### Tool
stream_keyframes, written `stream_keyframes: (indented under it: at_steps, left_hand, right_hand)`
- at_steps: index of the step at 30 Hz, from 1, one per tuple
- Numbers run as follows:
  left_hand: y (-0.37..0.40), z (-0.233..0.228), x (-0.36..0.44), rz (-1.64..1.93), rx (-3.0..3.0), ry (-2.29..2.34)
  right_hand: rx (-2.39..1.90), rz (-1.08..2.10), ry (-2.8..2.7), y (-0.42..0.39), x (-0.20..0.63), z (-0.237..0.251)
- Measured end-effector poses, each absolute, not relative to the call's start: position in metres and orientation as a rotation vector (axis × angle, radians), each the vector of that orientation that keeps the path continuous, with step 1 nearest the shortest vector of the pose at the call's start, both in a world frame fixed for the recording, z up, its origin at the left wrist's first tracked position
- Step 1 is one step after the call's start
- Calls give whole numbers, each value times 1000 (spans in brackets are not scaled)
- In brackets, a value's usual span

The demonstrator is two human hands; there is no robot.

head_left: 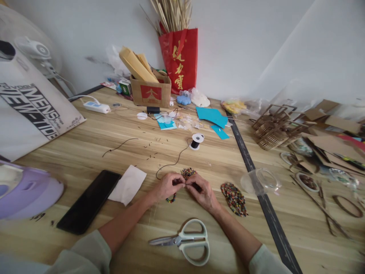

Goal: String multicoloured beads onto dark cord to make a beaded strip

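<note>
My left hand [167,186] and my right hand [202,192] meet fingertip to fingertip on the wooden table [85,152], pinching a black cord [173,163] strung with small coloured beads [171,199]. The beaded strand hangs below my left hand. The cord runs up to a small white spool [196,140]. A little heap of beads [187,172] lies just behind my fingers, and a larger oval pile of beads [234,198] rests to the right of my right hand.
Pale-handled scissors [186,241] lie near the front edge. A black phone [89,201] and white paper [127,184] sit left, a clear cup [261,182] lies right. A cardboard box [151,91], red bag [179,59] and wooden cut-outs [272,127] fill the back.
</note>
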State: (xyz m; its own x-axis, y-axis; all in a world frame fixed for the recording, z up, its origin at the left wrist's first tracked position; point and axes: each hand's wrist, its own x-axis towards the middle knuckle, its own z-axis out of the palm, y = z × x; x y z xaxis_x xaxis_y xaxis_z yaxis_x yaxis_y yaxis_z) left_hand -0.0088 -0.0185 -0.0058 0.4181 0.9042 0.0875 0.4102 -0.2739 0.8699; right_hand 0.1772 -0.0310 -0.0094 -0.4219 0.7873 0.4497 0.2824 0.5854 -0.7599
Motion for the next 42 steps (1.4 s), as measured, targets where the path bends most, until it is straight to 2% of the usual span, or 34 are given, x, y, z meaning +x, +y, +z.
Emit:
stream_keyframes:
  at_steps: [42]
  left_hand:
    - [-18,-3,-9,769,1869,1099]
  right_hand:
    - [-893,734,-1959,-32,178,-10]
